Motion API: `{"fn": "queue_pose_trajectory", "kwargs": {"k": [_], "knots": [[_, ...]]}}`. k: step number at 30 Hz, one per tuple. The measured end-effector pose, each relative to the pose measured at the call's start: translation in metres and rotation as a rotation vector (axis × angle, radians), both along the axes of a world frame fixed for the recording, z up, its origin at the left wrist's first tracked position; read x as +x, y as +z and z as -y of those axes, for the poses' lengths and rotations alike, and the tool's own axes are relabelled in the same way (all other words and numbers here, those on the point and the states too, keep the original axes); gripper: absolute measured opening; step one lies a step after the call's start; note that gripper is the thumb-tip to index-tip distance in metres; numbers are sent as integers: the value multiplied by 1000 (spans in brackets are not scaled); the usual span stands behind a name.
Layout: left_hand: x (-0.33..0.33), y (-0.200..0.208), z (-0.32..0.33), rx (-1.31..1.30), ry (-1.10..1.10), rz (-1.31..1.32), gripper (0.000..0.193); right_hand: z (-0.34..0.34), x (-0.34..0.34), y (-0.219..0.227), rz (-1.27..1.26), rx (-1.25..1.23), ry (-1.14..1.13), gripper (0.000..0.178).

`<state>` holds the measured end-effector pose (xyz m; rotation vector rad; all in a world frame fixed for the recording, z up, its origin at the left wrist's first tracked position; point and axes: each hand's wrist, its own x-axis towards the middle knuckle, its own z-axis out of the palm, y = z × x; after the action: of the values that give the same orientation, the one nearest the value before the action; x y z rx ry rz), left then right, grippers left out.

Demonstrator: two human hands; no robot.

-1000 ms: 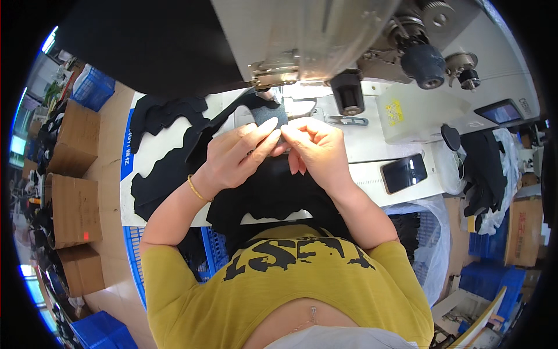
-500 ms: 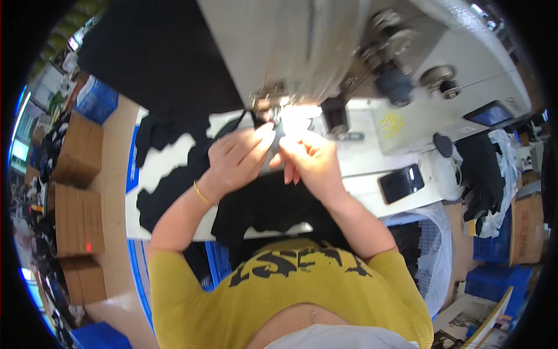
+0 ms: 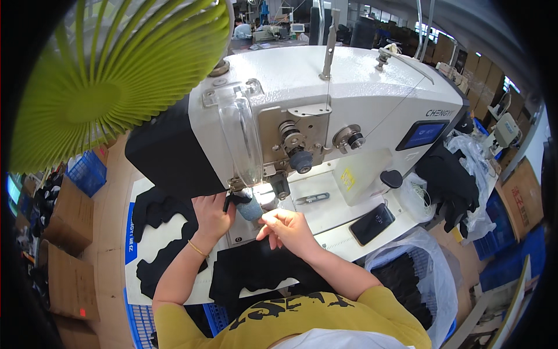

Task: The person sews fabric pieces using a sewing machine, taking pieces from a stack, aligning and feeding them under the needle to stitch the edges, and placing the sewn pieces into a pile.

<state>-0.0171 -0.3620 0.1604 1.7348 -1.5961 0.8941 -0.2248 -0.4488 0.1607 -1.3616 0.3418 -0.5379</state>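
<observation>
A white sewing machine point(image 3: 372, 87) stands in front of me, its needle area lit by a lamp. My left hand point(image 3: 213, 216) is closed beside the presser foot, fingers on a small strip of black fabric point(image 3: 237, 199). Just right of it is a rounded blue-grey textured piece point(image 3: 250, 209) under the needle area. My right hand point(image 3: 286, 230) is right of that piece, thumb and forefinger pinched together; whatever they hold, if anything, is too small to make out. A larger black fabric piece point(image 3: 258, 270) lies on the table below my hands.
More black cut fabric point(image 3: 165, 256) lies at the left on the white table. Thread snips point(image 3: 313, 199) and a phone point(image 3: 372, 224) are to the right. A green fan point(image 3: 110, 87) looms upper left. A plastic-lined blue basket point(image 3: 424, 273) stands near right, cardboard boxes point(image 3: 70, 279) at left.
The view has tilted up, bringing the whole machine and the fan into sight. My hands, close together before, are farther apart, the right one having drawn away from the needle area.
</observation>
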Motion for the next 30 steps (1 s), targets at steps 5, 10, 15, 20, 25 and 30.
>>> {"fn": "queue_pose_trajectory", "kwargs": {"k": [5,10,15,20,25,30], "knots": [[-3,4,9,0,-53,-16,44,1,-4,-3,1,-28,16,24],[2,-6,26,49,-104,-56,36,-20,-46,31,93,-339,-135,16],[6,-7,14,64,-107,-54,36,41,-114,209,522,-1536,-529,14],[6,6,23,234,-27,-60,33,204,-79,386,-114,-1342,-731,39],[21,47,-4,1,228,234,35,256,-8,411,-252,-1079,-446,60],[19,92,-72,344,328,-64,21,259,31,425,-14,-842,35,47]]}}
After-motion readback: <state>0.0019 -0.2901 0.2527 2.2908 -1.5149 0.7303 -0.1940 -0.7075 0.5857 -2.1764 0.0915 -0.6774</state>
